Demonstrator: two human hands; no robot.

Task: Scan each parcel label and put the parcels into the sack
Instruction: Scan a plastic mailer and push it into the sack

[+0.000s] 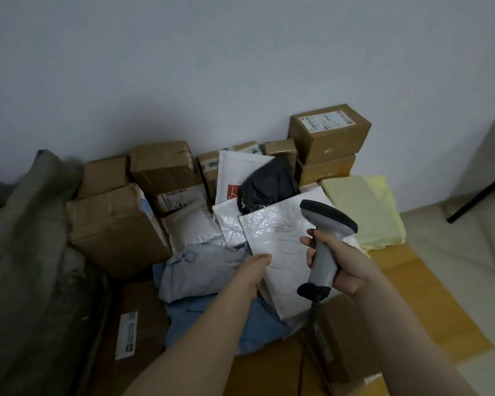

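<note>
My left hand (pixel 250 277) grips the lower left edge of a white bubble mailer (pixel 280 247), thumb on top, lifting it over the parcel pile. No label shows on its upper face. My right hand (pixel 336 262) holds a grey handheld scanner (pixel 325 238) by its handle, head pointing up and away above the mailer. The grey woven sack (pixel 26 252) lies slumped at the left. Under the mailer lie a blue-grey poly bag (pixel 200 270) and another white mailer (pixel 195 224).
Brown cartons (pixel 117 224) crowd the wall, with a stacked box (pixel 329 132) at the back right. A black bag (pixel 266 181) and a yellow package (pixel 363 210) sit among them. A flat labelled box (pixel 137 332) lies near me. A dark furniture leg (pixel 480 192) stands at right.
</note>
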